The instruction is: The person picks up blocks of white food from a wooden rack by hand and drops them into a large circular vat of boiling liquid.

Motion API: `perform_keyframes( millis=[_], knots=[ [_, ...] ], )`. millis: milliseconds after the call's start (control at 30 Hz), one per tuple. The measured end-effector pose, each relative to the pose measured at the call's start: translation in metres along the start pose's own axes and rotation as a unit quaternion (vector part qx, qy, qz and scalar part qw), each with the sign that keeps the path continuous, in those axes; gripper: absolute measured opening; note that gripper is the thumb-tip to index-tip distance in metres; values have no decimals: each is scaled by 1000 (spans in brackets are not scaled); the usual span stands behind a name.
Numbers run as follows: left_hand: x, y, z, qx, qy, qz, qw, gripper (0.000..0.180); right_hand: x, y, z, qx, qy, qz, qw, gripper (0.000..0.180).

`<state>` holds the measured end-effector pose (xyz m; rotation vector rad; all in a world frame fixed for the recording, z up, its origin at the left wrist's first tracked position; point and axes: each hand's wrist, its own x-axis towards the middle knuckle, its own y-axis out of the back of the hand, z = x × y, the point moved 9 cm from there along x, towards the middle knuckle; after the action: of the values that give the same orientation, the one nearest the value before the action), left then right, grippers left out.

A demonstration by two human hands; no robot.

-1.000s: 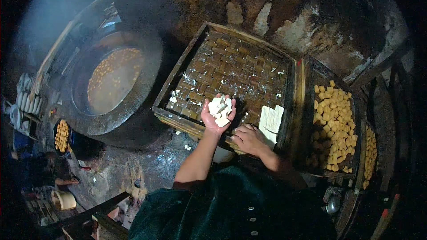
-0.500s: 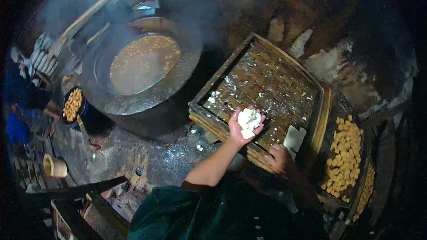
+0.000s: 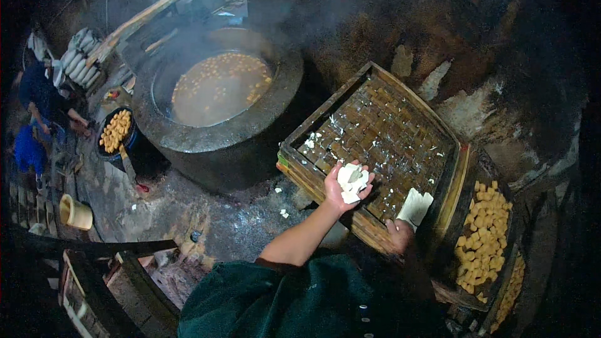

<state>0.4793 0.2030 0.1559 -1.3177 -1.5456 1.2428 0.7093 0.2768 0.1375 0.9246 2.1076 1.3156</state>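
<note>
My left hand (image 3: 335, 191) is palm up, fingers curled around a small heap of broken white tofu pieces (image 3: 352, 181), over the near edge of a square woven bamboo tray (image 3: 391, 131). White crumbs are scattered across the weave. At the tray's near right corner my right hand (image 3: 400, 236) is closed on the near end of a flat, pale, roughly rectangular piece (image 3: 416, 207) with an uneven far edge. Whether this is a scraper blade or a slab of tofu I cannot tell; the end within my fingers is hidden.
A steaming cauldron (image 3: 219, 87) of liquid with floating golden pieces stands left of the tray. Golden fried cubes (image 3: 485, 235) fill another tray at right. Far left are a dark bucket (image 3: 116, 134) of fried pieces, a yellowish container (image 3: 76, 212) and a person (image 3: 47, 97).
The view has shifted, so the scene sits lower. The flat pale piece has turned and tilts more upright beside my right hand. My left hand still holds the white pieces.
</note>
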Motion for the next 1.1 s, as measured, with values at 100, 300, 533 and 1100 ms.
perform_keyframes(
  millis=[100, 300, 533, 1100],
  knots=[
    [-3, 0, -2, 16, -5, 9, 1000, 46, -6, 7, 7, 34, -20, 67, 997, 32],
    [-17, -15, -12, 25, -15, 5, 1000, 48, 3, 31, 8, 134, -78, 76, 985, 30],
    [-38, -41, -1, 47, -30, 11, 998, 50, 30, 22, -36, 828, -210, 37, 518, 11],
    [-132, -29, 287, 89, -247, 98, 960, 40, 105, -169, -433, 618, 54, 18, 784, 20]
  ],
)
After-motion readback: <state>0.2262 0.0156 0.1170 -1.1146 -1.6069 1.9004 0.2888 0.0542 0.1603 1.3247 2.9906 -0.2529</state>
